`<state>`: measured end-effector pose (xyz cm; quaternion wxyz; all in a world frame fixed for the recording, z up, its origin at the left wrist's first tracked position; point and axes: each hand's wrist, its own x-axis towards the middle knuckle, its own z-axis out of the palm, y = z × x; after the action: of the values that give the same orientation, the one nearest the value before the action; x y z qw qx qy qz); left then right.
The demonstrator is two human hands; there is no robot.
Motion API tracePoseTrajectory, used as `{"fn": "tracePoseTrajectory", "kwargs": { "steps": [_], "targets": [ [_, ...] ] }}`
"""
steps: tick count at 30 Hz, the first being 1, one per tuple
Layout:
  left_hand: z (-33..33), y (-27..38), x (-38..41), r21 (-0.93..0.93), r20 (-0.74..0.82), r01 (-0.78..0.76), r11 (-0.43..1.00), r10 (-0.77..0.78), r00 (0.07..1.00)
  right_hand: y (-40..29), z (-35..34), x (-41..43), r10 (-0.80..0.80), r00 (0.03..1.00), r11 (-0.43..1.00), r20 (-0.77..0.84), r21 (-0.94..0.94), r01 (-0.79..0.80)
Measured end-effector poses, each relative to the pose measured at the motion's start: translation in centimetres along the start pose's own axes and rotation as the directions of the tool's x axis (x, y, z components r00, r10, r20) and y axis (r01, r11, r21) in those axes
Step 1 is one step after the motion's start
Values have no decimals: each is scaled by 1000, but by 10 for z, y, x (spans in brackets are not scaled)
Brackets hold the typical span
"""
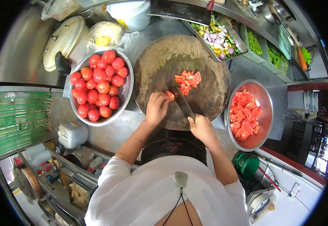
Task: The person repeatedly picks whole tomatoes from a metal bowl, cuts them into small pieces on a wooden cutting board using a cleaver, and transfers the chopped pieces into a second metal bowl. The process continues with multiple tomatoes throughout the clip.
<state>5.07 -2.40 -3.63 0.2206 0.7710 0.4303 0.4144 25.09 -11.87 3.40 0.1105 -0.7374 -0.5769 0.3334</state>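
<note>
On a round wooden chopping block (155, 65), my right hand (203, 128) grips the handle of a cleaver (184, 104), its blade angled up and to the left. My left hand (157, 108) pinches a piece of tomato (170, 95) against the block, close to the left side of the blade. Cut tomato chunks (188, 81) lie in a small heap just beyond the cleaver. A metal bowl of whole tomatoes (99, 76) stands to the left of the block. To the right, cut tomato (245, 115) partly fills another metal bowl (266, 124).
A tray of chopped vegetables (217, 39) overlaps the block's far right edge. Behind the whole tomatoes are a lidded pot (65, 42), a bagged pale food (107, 32) and a white bucket (130, 14). Bins of green vegetables (274, 55) line the back right.
</note>
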Motion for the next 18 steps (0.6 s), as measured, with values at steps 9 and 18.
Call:
{"fn": "tracePoseTrajectory", "kwargs": {
  "steps": [9,18],
  "targets": [
    [19,-5,27,-18,135,-85,996,87,987,-5,-31,3,66,989,996,-136,61,-59],
    [-32,0,18,-103,-107,159,982,-170,980,6,-11,7,-23,996,997,-88,-72,16]
  ]
}}
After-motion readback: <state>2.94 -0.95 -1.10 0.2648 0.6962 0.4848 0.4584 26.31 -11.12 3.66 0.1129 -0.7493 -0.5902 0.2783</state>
